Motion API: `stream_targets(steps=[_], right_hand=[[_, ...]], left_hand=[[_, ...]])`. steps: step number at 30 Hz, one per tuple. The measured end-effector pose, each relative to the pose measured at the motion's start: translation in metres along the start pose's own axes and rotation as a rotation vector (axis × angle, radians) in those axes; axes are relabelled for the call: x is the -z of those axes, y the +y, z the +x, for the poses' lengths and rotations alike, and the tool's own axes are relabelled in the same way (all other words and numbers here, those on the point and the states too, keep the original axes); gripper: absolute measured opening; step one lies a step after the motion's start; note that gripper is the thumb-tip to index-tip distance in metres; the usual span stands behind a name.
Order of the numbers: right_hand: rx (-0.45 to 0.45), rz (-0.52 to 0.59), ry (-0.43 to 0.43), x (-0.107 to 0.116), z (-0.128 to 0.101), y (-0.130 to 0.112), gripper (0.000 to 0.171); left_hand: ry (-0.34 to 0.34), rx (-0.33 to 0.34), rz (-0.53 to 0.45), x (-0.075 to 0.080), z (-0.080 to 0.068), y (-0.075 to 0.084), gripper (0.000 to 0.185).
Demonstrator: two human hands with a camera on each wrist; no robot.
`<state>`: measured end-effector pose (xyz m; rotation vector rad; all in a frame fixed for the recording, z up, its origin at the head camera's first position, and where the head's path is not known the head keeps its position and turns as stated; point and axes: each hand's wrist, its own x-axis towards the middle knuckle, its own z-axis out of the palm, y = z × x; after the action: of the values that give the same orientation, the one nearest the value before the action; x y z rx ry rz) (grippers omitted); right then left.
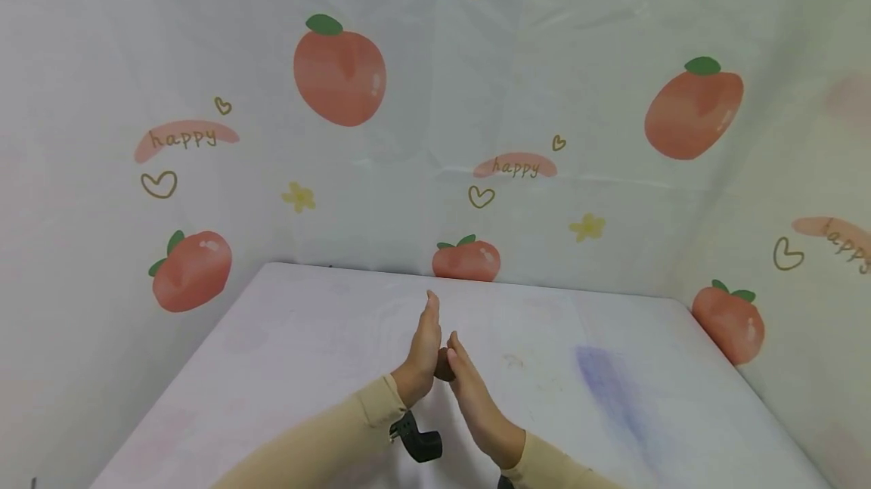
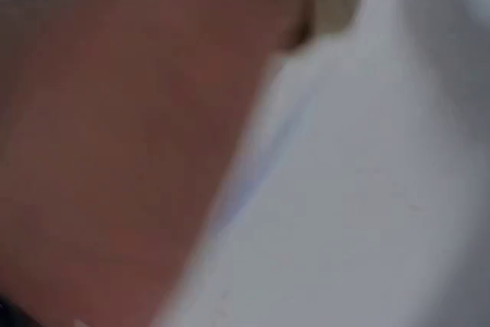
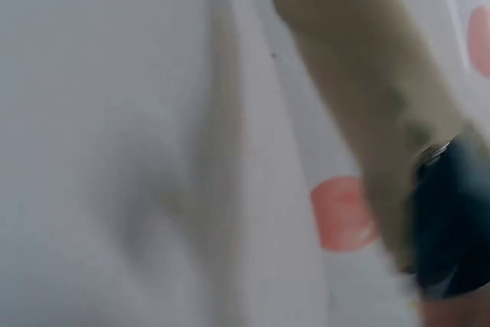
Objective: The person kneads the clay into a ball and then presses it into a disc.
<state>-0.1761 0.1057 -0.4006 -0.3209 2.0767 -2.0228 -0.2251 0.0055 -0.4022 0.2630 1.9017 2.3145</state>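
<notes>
A small brown rounded lump (image 1: 444,365) sits between the two palms in the head view, partly hidden by them. My left hand (image 1: 423,349) stands on edge with straight fingers pointing up and away, its palm against the lump's left side. From the other side my right hand (image 1: 474,398) leans in, fingers also straight, touching the lump. The hands are above the table, tilted toward each other. A blurred expanse of skin fills the left part of the left wrist view. In the right wrist view, the lump is not visible; a beige sleeve (image 3: 367,59) crosses the upper right.
The white table (image 1: 306,338) bears a blue-violet smear (image 1: 612,391) on its right side. A pale curtain (image 1: 408,171) printed with red fruits and hearts hangs behind and beside it. A black wrist device (image 1: 420,440) hangs under the left wrist.
</notes>
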Motion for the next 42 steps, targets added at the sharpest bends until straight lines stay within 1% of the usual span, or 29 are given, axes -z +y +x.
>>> stream_targets(steps=[2, 4, 6, 7, 9, 11, 12, 14, 17, 20, 24, 26, 28, 31, 34, 36, 39, 42], right_hand=[[0.022, 0.001, 0.0, -0.001, -0.005, -0.008, 0.066], [0.064, -0.01, 0.018, 0.001, -0.005, -0.015, 0.066], [0.113, -0.033, 0.044, 0.007, -0.002, -0.02, 0.065], [0.132, -0.041, 0.062, 0.01, 0.001, -0.023, 0.064], [0.166, -0.064, 0.104, 0.017, 0.008, -0.027, 0.062], [0.177, -0.085, 0.14, 0.023, 0.015, -0.028, 0.061], [0.172, -0.091, 0.159, 0.025, 0.019, -0.028, 0.06], [0.158, -0.1, 0.187, 0.03, 0.026, -0.024, 0.06], [0.116, -0.089, 0.192, 0.032, 0.03, -0.011, 0.061], [0.081, -0.082, 0.172, 0.028, 0.027, 0.002, 0.062], [0.056, -0.092, 0.072, 0.015, 0.013, 0.008, 0.062], [0.043, -0.104, 0.016, 0.008, 0.005, 0.006, 0.064], [0.038, -0.115, -0.025, 0.003, -0.002, 0.0, 0.066], [0.064, -0.123, -0.036, 0.0, -0.009, -0.01, 0.065], [0.105, -0.126, 0.001, 0.004, -0.007, -0.021, 0.061], [0.127, -0.124, 0.049, 0.01, -0.002, -0.026, 0.061], [0.139, -0.126, 0.132, 0.02, 0.01, -0.03, 0.061], [0.112, -0.119, 0.178, 0.028, 0.022, -0.027, 0.06]], left_hand=[[0.016, 0.06, 0.02, 0.001, 0.0, -0.005, 0.084], [0.021, 0.105, 0.056, -0.001, -0.004, -0.011, 0.09], [-0.012, 0.123, 0.083, -0.005, -0.01, -0.017, 0.089], [-0.034, 0.118, 0.096, -0.007, -0.014, -0.019, 0.086], [-0.095, 0.085, 0.113, -0.012, -0.021, -0.022, 0.078], [-0.163, 0.035, 0.112, -0.016, -0.029, -0.021, 0.068], [-0.184, 0.012, 0.111, -0.017, -0.032, -0.019, 0.066], [-0.215, -0.036, 0.095, -0.02, -0.035, -0.013, 0.064], [-0.231, -0.082, 0.08, -0.022, -0.036, -0.004, 0.064], [-0.208, -0.114, 0.072, -0.017, -0.03, 0.003, 0.064], [-0.121, -0.115, 0.037, -0.007, -0.015, 0.012, 0.068], [-0.076, -0.096, 0.011, -0.002, -0.007, 0.013, 0.067], [-0.041, -0.07, 0.002, 0.003, -0.001, 0.01, 0.067], [-0.03, -0.01, 0.029, 0.005, -0.001, 0.0, 0.066], [-0.068, 0.036, 0.077, 0.002, -0.008, -0.012, 0.066], [-0.114, 0.034, 0.116, -0.003, -0.015, -0.016, 0.067], [-0.181, 0.0, 0.14, -0.01, -0.024, -0.017, 0.066], [-0.238, -0.057, 0.129, -0.015, -0.03, -0.011, 0.066]])
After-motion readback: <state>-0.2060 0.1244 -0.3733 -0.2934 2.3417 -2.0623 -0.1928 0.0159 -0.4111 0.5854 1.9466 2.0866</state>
